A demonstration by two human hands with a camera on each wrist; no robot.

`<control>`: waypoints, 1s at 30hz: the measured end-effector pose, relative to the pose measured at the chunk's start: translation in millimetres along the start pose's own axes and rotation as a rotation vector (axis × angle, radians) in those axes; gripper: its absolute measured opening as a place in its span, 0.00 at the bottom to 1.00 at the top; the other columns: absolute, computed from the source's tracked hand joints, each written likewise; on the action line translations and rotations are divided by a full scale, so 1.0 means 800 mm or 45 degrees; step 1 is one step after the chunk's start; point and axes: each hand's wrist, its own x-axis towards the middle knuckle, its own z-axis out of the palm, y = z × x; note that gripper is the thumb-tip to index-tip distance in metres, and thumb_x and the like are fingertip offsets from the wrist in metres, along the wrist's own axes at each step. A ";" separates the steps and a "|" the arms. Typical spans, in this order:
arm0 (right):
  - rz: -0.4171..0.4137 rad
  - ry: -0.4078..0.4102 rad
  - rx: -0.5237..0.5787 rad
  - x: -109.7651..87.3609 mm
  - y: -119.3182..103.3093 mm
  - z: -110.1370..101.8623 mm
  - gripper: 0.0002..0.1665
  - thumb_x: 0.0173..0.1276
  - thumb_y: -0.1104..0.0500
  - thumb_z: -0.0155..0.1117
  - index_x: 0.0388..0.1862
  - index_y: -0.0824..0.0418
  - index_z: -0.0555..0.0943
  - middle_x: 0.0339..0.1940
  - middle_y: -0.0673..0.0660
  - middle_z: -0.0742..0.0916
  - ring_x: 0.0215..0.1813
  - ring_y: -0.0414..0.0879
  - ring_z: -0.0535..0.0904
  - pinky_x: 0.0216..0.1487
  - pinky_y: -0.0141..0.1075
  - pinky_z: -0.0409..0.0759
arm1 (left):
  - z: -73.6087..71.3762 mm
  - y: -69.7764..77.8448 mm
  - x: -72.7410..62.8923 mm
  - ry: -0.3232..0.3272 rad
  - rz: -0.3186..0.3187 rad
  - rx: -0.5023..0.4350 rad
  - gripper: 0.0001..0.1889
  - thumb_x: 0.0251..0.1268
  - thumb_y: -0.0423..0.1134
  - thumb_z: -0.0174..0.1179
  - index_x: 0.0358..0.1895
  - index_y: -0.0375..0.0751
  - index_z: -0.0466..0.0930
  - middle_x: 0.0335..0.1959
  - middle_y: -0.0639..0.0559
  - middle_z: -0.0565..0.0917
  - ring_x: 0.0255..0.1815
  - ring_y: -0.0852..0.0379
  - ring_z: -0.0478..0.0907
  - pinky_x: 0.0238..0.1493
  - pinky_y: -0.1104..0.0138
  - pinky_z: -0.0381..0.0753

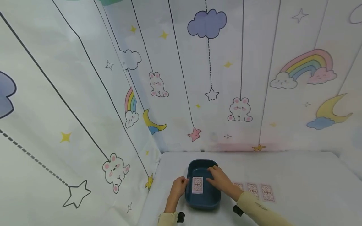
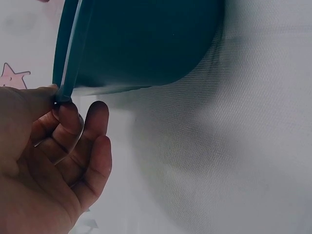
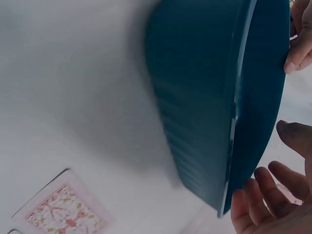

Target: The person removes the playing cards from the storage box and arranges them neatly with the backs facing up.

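A dark teal plastic bin (image 1: 203, 206) stands on the white-covered table. One playing card (image 1: 197, 185), its red-and-white patterned back up, lies inside it. At the left rim, my left hand (image 1: 179, 186) pinches the edge between thumb and index finger; in the left wrist view the other fingers of this hand (image 2: 53, 161) curl loosely below the rim. My right hand (image 1: 220, 179) reaches over the right rim, thumb and fingers apart with nothing between them. In the right wrist view its fingertips (image 3: 263, 178) are close by the bin's rim.
Right of the bin, three more patterned cards lie in a row: a card (image 1: 238, 185) partly hidden by the right forearm, a middle card (image 1: 252, 190) and an outer card (image 1: 267, 192). A wall covering (image 1: 181, 62) with cartoon rabbits and clouds rises behind and to the left.
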 end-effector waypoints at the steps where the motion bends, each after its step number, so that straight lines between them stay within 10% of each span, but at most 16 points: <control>1: -0.016 0.007 -0.007 0.001 -0.002 0.002 0.24 0.64 0.55 0.74 0.56 0.62 0.79 0.50 0.59 0.82 0.52 0.53 0.79 0.53 0.49 0.80 | 0.000 0.000 0.000 -0.003 -0.003 0.002 0.15 0.75 0.42 0.56 0.29 0.38 0.76 0.21 0.53 0.71 0.24 0.57 0.67 0.25 0.66 0.65; 30: 0.017 -0.377 -0.242 0.035 -0.035 0.056 0.37 0.60 0.51 0.77 0.63 0.67 0.75 0.60 0.69 0.79 0.61 0.65 0.76 0.62 0.60 0.74 | 0.002 -0.002 0.003 -0.011 -0.024 0.049 0.15 0.75 0.44 0.56 0.29 0.41 0.76 0.22 0.55 0.72 0.23 0.59 0.67 0.25 0.67 0.66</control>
